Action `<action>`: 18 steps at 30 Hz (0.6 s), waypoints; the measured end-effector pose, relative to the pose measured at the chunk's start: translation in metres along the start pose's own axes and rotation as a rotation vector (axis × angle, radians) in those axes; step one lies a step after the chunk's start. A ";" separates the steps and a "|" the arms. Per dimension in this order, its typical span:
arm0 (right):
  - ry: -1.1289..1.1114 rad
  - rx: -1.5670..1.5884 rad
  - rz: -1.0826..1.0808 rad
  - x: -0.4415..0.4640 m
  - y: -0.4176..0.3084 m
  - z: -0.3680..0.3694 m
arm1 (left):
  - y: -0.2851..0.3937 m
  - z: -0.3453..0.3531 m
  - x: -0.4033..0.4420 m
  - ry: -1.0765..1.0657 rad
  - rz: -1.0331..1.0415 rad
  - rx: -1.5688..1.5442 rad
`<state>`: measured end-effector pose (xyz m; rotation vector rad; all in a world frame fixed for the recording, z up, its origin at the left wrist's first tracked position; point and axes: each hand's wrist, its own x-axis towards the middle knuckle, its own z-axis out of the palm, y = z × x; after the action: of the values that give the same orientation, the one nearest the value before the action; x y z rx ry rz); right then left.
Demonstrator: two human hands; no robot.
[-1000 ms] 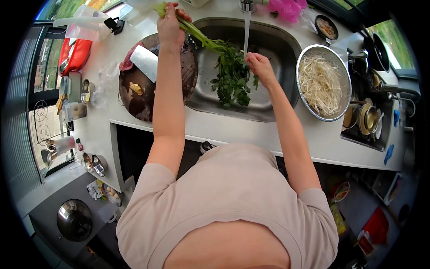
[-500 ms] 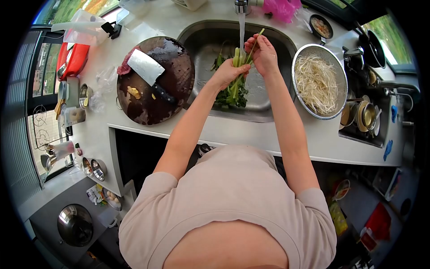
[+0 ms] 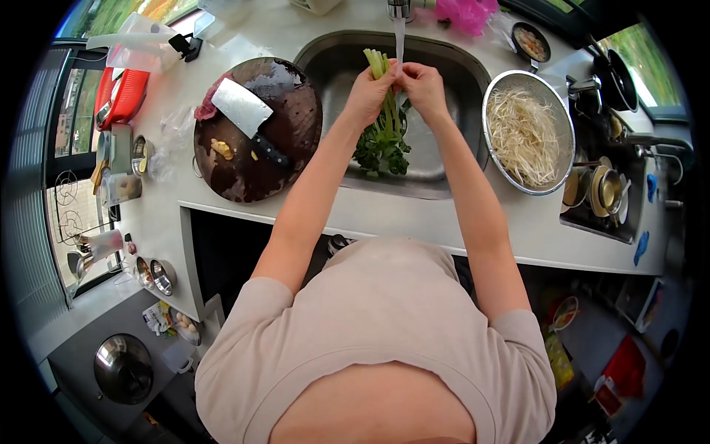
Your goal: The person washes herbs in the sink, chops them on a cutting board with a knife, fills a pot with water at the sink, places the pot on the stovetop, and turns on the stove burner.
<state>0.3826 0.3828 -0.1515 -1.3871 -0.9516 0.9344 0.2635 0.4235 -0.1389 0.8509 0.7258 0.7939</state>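
My left hand (image 3: 370,96) is closed round a bunch of leafy celery (image 3: 386,137), pale cut stalk ends up and dark green leaves hanging down. Close beside it, my right hand (image 3: 424,90) has its fingers pinched together on a celery stalk, mostly hidden by the fingers. Both hands are over the steel sink (image 3: 436,166), their fingertips meeting at the water stream (image 3: 399,44) that runs from the tap (image 3: 398,9).
Left of the sink, a round chopping board (image 3: 296,118) bears a cleaver (image 3: 242,108), ginger (image 3: 221,149) and raw meat (image 3: 207,109). A colander (image 3: 568,137) of bean sprouts (image 3: 523,137) stands to the right. Beyond it are a small pan (image 3: 530,42) and stacked dishes (image 3: 608,191).
My right hand has come down and left to meet my left hand at the water. The left hand has risen slightly with the celery, whose stalk ends now point up and left.
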 end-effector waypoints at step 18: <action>-0.476 0.126 0.037 -0.029 0.019 0.027 | 0.110 -0.038 0.041 0.215 0.230 -0.157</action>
<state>0.3477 0.3653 -0.1707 -1.0978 -1.1969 1.3647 0.2200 0.5183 -0.0721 0.7215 0.7508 1.1466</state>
